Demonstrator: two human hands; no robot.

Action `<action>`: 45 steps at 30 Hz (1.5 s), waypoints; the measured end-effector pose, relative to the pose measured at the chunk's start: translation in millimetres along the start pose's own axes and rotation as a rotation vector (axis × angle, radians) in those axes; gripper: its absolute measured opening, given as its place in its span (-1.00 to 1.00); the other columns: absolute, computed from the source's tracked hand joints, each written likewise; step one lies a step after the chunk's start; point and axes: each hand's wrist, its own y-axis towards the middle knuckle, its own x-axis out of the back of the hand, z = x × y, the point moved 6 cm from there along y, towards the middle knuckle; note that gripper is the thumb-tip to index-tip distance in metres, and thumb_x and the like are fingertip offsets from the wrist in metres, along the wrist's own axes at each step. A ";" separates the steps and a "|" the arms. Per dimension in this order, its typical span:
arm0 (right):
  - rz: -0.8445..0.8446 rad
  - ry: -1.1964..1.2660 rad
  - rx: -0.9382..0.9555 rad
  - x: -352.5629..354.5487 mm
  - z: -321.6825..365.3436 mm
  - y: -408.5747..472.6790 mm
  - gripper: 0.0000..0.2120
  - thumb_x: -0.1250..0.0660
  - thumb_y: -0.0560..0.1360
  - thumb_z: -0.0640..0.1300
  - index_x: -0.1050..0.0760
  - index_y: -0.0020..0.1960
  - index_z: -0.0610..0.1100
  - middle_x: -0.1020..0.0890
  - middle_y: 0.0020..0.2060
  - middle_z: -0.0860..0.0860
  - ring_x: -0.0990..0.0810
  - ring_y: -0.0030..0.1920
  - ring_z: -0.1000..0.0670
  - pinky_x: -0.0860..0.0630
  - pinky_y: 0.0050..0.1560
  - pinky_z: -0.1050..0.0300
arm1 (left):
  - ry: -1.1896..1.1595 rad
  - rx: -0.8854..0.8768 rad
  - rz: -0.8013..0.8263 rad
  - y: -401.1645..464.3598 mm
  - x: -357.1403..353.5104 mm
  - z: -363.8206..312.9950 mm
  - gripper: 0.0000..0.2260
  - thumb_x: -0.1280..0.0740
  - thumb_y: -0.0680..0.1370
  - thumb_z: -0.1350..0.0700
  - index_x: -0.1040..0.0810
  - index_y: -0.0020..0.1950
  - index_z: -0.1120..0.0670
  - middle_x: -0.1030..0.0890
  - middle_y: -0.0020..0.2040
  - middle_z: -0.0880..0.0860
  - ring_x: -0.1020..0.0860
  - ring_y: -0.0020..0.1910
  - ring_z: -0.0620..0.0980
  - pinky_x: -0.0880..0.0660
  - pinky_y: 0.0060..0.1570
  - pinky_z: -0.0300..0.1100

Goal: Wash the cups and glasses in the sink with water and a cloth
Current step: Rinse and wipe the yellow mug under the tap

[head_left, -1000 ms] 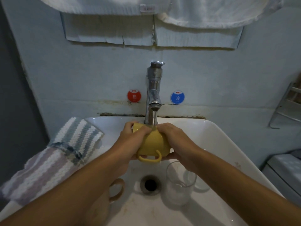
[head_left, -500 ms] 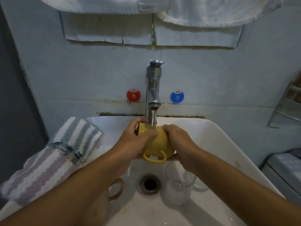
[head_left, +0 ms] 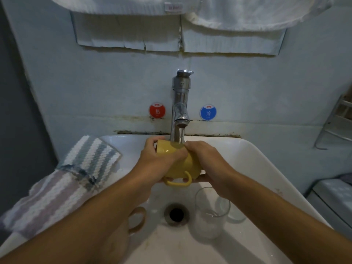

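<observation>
Both hands, left (head_left: 162, 161) and right (head_left: 205, 161), grip wet yellow mug (head_left: 179, 166) under tap (head_left: 180, 111). I judge slip risk: glass (head_left: 209, 214) stands just below.

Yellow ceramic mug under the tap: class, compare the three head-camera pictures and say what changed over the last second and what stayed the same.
The yellow ceramic mug has been turned under the running chrome tap, its open end now swung leftward. The left hand and right hand still grip it, their fingers shifted along its body. The clear drinking glass, the tan mug and the striped cloth on the white sink stayed put.
</observation>
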 end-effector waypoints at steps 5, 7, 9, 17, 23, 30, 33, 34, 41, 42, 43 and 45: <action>0.029 0.074 0.036 -0.3 2.9 1.5 -0.71 -0.22 0.60 0.17 -0.47 0.25 0.08 -0.52 0.15 0.00 -0.59 0.07 -0.08 -0.66 -0.27 0.09 | -0.037 0.015 -0.107 2.0 5.4 -0.1 -0.53 -0.38 0.52 -0.15 -0.30 0.37 -0.23 -0.41 0.24 0.00 -0.52 0.07 0.08 -0.66 -0.16 0.03; 0.059 0.094 0.040 -1.5 4.5 1.8 -0.71 -0.24 0.60 0.14 -0.48 0.27 0.08 -0.52 0.17 -0.02 -0.60 0.09 -0.11 -0.67 -0.20 0.02 | -0.091 0.022 -0.133 1.4 8.1 -0.6 -0.55 -0.37 0.53 -0.15 -0.31 0.38 -0.21 -0.42 0.21 0.01 -0.54 0.03 0.07 -0.67 -0.21 0.03; 0.091 0.110 0.039 -2.5 5.7 1.9 -0.69 -0.27 0.60 0.10 -0.46 0.32 0.08 -0.51 0.23 -0.05 -0.59 0.14 -0.16 -0.68 -0.11 -0.06 | -0.139 0.048 -0.159 1.3 11.8 -0.4 -0.55 -0.37 0.53 -0.15 -0.32 0.37 -0.16 -0.45 0.13 0.02 -0.57 0.00 0.09 -0.67 -0.26 0.01; 0.200 0.150 0.048 -7.2 8.3 5.2 -0.50 -0.27 0.57 -0.37 -0.39 0.41 0.03 -0.53 0.23 -0.13 -0.59 0.16 -0.22 -0.65 0.03 -0.16 | -0.301 0.180 -0.168 5.4 15.0 10.7 -0.64 -0.29 0.58 -0.17 -0.35 0.30 -0.06 -0.49 0.13 0.14 -0.62 -0.05 0.17 -0.66 -0.26 0.04; 0.174 0.153 0.054 -6.9 11.0 0.5 -0.67 -0.19 0.61 -0.19 -0.43 0.35 0.01 -0.45 0.26 -0.08 -0.51 0.22 -0.21 -0.68 -0.06 -0.07 | -0.323 0.176 -0.160 4.8 14.6 10.2 -0.78 -0.19 0.64 -0.07 -0.38 0.25 -0.05 -0.46 0.12 0.15 -0.58 0.02 0.22 -0.65 -0.19 0.13; 0.153 0.064 -0.084 -1.7 -0.4 -3.8 -0.77 -0.16 0.61 0.21 -0.40 0.05 0.07 -0.54 0.05 -0.04 -0.63 0.02 -0.12 -0.67 -0.01 -0.01 | -0.125 -0.009 -0.177 -1.3 8.3 -3.5 -0.83 -0.12 0.67 -0.04 -0.41 0.21 -0.09 -0.44 0.05 0.03 -0.52 -0.07 0.10 -0.63 -0.38 -0.03; 0.141 -0.010 -0.106 0.6 -4.0 -0.6 -0.53 -0.19 0.55 0.30 -0.40 0.28 0.00 -0.56 0.14 -0.08 -0.65 0.06 -0.16 -0.66 0.04 -0.06 | -0.083 -0.037 -0.151 -3.1 3.9 -6.6 -0.83 -0.12 0.67 -0.09 -0.38 0.21 -0.12 -0.40 0.05 -0.02 -0.51 -0.06 0.09 -0.65 -0.32 0.01; 0.132 -0.011 -0.109 1.0 -4.1 -0.1 -0.50 -0.20 0.54 0.31 -0.39 0.31 -0.01 -0.56 0.15 -0.08 -0.65 0.06 -0.16 -0.66 0.03 -0.05 | -0.072 -0.036 -0.143 -3.0 3.9 -6.7 -0.83 -0.13 0.66 -0.11 -0.38 0.23 -0.14 -0.41 0.08 -0.01 -0.52 -0.04 0.10 -0.66 -0.29 0.04; 0.084 0.035 -0.051 -1.4 -2.9 -1.3 -0.68 -0.19 0.62 0.16 -0.38 0.29 0.02 -0.49 0.15 -0.07 -0.58 0.09 -0.15 -0.68 -0.09 0.00 | 0.073 -0.048 -0.017 -4.5 -1.6 -6.7 -0.50 -0.44 0.49 -0.08 -0.28 0.34 -0.22 -0.40 0.12 -0.07 -0.51 0.03 0.05 -0.67 -0.26 -0.05; 0.074 0.029 -0.049 -2.6 -3.8 -1.6 -0.69 -0.17 0.63 0.15 -0.37 0.29 0.03 -0.48 0.16 -0.06 -0.57 0.10 -0.15 -0.68 -0.09 0.00 | 0.093 -0.056 -0.013 -3.8 -2.2 -6.4 -0.51 -0.44 0.49 -0.08 -0.29 0.34 -0.21 -0.41 0.13 -0.06 -0.52 0.04 0.05 -0.67 -0.25 -0.05; 0.065 0.029 -0.051 -3.7 -5.2 -1.7 -0.70 -0.16 0.63 0.15 -0.36 0.28 0.04 -0.47 0.17 -0.06 -0.57 0.10 -0.15 -0.68 -0.10 0.01 | 0.103 -0.063 -0.012 -3.4 -2.6 -6.6 -0.53 -0.42 0.51 -0.08 -0.30 0.34 -0.19 -0.41 0.14 -0.05 -0.53 0.03 0.05 -0.67 -0.25 -0.05; 0.042 0.038 -0.051 -3.9 -7.1 -1.5 -0.72 -0.13 0.64 0.14 -0.36 0.27 0.03 -0.47 0.17 -0.08 -0.57 0.10 -0.15 -0.68 -0.12 0.04 | 0.120 -0.074 -0.009 -2.9 -3.4 -6.8 -0.61 -0.36 0.55 -0.08 -0.30 0.33 -0.18 -0.40 0.14 -0.03 -0.52 0.00 0.04 -0.67 -0.26 -0.06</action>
